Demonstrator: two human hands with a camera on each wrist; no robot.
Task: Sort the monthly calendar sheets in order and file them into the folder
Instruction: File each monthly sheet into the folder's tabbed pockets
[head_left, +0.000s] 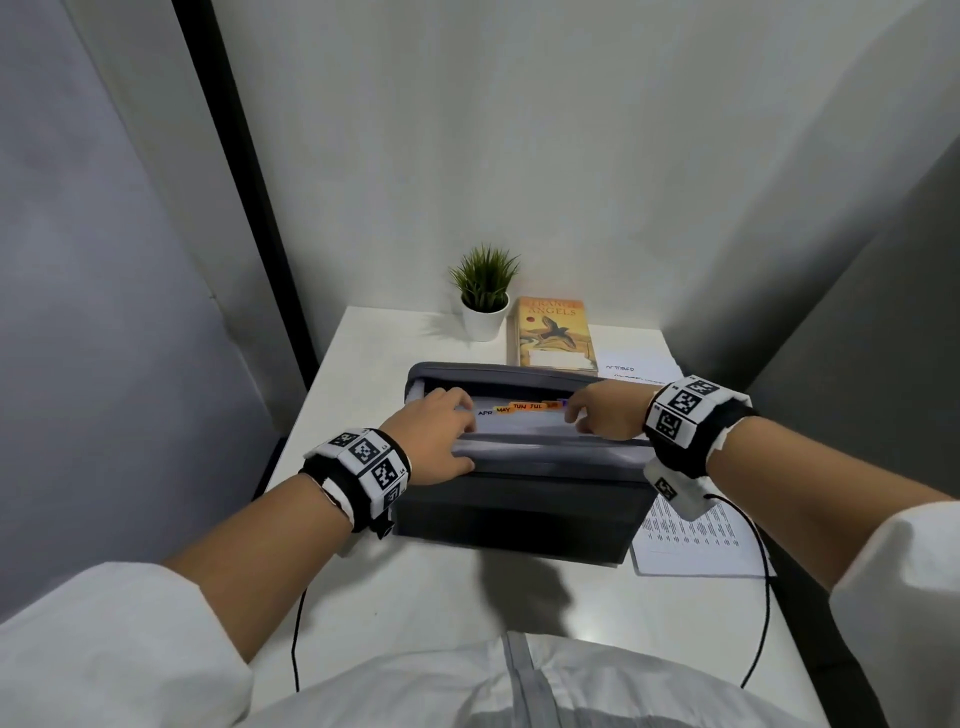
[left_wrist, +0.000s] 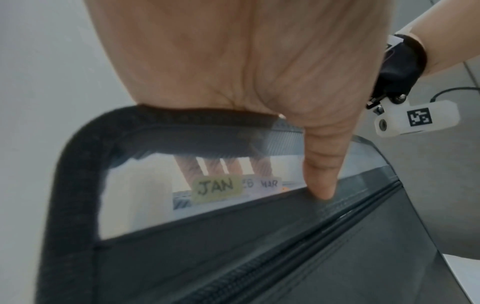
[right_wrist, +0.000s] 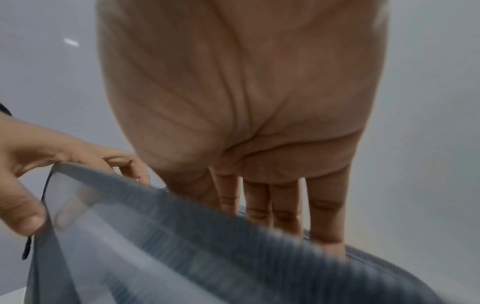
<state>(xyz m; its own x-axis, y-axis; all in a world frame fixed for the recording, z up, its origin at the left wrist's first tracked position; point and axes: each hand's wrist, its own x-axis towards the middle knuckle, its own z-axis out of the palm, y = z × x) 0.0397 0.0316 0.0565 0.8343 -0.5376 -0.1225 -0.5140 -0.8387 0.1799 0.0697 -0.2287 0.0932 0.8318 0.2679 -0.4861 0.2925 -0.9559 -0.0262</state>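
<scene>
White desk (head_left: 395, 597) between grey partitions (head_left: 104, 312)

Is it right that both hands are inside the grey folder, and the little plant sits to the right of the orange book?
Not quite. In the head view the plant sits to the left of the orange book, not the right. The left hand and right hand are indeed inside the grey folder.
</scene>
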